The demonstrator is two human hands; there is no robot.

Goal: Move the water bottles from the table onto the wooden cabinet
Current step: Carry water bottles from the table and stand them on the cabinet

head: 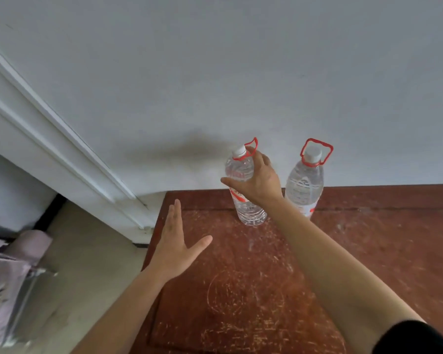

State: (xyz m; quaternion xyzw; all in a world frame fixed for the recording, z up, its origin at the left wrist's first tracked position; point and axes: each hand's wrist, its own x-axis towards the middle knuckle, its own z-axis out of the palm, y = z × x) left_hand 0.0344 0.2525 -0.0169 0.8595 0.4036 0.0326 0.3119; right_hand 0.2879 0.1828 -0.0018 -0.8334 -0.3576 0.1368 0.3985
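Two clear plastic water bottles, left (246, 198) and right (303, 185): white caps, red carry handles, red-and-white labels. Reddish-brown wooden cabinet top (368, 251), pale scratches all over. Far wall (215, 72) plain grey-white. Near right, black sleeve (417, 338).

A plain pale wall (215, 72) with white moulded trim (62, 154) meets a beige floor (87, 264) at left.

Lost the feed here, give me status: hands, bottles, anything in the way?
Right hand on left bottle, fingers at its neck. Left hand open, empty. Both bottles upright on wooden cabinet, right bottle untouched. Nothing in the way.
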